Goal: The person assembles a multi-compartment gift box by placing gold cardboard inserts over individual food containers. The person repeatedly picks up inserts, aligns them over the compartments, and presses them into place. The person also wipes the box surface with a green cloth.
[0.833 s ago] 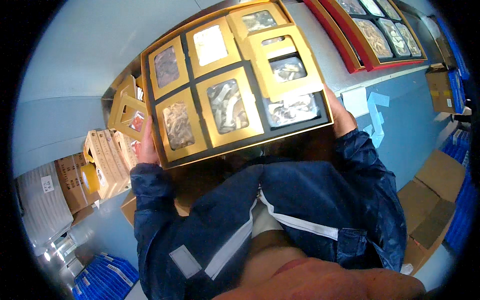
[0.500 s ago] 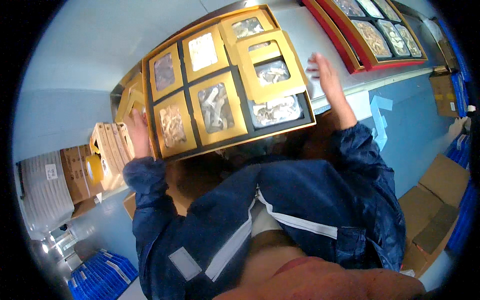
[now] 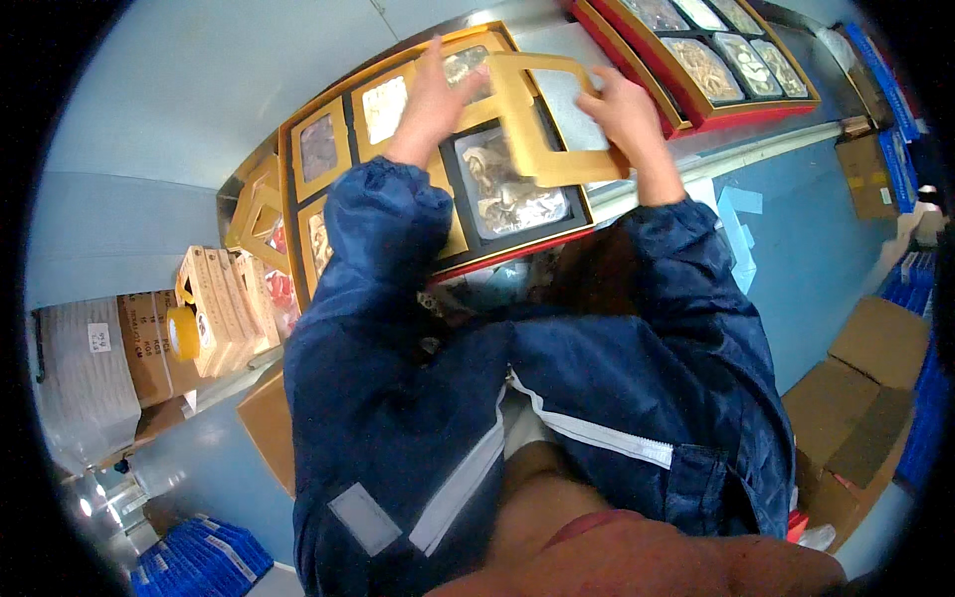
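Observation:
A gold gift box (image 3: 308, 267) with black compartments lies in front of me, holding clear-covered trays of dried food. My right hand (image 3: 625, 117) grips the right side of a gold cardboard window frame (image 3: 587, 167), tilted above the box's right part. My left hand (image 3: 428, 104) reaches over the box with its fingers spread, fingertips close to the frame's upper left corner; whether they touch it I cannot tell. Below the frame, a tray of pale brown dried pieces (image 3: 487, 174) sits in its compartment without a gold frame. Other trays, such as the upper left one (image 3: 318, 147), have gold frames around them.
A red and gold box (image 3: 711, 114) of similar trays stands at the far right on the metal table. Loose gold frames (image 3: 257, 224) lie left of my box, near stacked cartons (image 3: 204, 298) and yellow tape (image 3: 183, 333). An open cardboard box (image 3: 856, 398) stands at lower right.
My right hand has taken hold of the gold frame and shifted it right, uncovering a tray. My left hand has left the box's left edge and moved right over the box.

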`<act>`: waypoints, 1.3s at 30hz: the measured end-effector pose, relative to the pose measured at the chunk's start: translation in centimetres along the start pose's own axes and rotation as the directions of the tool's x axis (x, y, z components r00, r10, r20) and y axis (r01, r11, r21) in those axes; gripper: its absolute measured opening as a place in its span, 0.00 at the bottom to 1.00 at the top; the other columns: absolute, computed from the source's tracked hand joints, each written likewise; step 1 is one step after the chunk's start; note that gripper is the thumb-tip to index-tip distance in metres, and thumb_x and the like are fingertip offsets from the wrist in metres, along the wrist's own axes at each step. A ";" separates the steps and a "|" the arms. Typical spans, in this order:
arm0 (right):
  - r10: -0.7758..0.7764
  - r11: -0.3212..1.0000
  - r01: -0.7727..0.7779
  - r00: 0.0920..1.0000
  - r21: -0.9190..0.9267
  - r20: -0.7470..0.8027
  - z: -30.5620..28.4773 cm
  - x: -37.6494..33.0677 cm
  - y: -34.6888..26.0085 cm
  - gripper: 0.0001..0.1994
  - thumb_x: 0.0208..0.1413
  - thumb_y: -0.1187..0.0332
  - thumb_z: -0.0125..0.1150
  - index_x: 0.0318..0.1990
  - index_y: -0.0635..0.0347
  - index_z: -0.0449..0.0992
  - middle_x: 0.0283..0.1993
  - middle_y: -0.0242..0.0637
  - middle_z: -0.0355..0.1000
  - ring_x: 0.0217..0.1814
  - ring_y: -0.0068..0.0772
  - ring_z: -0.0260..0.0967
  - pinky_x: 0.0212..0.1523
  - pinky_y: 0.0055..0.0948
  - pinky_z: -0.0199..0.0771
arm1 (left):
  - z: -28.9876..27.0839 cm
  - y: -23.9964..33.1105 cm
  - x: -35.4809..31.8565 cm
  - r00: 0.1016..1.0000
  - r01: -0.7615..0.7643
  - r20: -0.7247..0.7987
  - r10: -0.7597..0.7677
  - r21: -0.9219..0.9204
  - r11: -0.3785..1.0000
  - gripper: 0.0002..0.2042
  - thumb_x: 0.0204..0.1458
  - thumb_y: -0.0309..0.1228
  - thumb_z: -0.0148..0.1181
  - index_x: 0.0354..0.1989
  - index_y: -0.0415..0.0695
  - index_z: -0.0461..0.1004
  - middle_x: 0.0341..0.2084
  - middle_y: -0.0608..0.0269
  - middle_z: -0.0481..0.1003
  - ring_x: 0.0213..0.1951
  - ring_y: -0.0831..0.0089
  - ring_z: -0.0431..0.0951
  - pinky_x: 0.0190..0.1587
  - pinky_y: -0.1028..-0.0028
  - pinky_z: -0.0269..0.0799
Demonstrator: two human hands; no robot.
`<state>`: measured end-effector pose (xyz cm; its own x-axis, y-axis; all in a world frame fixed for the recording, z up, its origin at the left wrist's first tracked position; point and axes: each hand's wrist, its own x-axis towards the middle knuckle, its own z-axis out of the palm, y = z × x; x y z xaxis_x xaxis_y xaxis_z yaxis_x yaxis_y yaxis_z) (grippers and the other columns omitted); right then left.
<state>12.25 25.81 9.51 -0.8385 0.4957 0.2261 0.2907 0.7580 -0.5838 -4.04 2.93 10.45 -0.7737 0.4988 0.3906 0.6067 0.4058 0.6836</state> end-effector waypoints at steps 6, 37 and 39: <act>0.343 0.665 -0.463 0.886 0.586 0.311 -1.0 -6.8 8.7 0.34 0.56 0.71 0.70 0.69 0.65 0.61 0.39 0.42 0.77 0.35 0.33 0.80 0.29 0.28 0.75 | 0.8 1.4 -1.3 0.883 -0.310 0.468 0.041 0.512 0.801 0.29 0.52 0.46 0.67 0.60 0.46 0.75 0.49 0.51 0.77 0.57 0.53 0.73 0.59 0.54 0.66; -0.103 0.994 0.106 0.992 -0.039 0.069 -3.5 -11.2 -8.0 0.26 0.56 0.56 0.67 0.59 0.58 0.72 0.34 0.51 0.79 0.38 0.57 0.79 0.39 0.48 0.78 | -2.8 9.3 -15.7 0.931 0.349 0.209 -0.299 -0.267 0.898 0.41 0.57 0.19 0.56 0.75 0.35 0.39 0.57 0.43 0.69 0.43 0.62 0.79 0.50 0.66 0.76; -0.099 0.995 0.102 0.990 -0.023 0.096 -3.3 -12.1 -7.6 0.24 0.57 0.56 0.67 0.56 0.59 0.73 0.34 0.53 0.79 0.38 0.58 0.78 0.38 0.49 0.77 | -2.2 8.8 -16.7 1.000 0.023 -0.004 -0.023 -0.025 0.999 0.41 0.56 0.21 0.59 0.75 0.34 0.40 0.56 0.40 0.70 0.49 0.57 0.77 0.56 0.60 0.73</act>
<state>21.68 15.43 13.80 -0.9034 0.3755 0.2072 0.2145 0.8140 -0.5398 13.83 -3.55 11.29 -0.7880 0.4867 0.3771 0.5843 0.3980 0.7072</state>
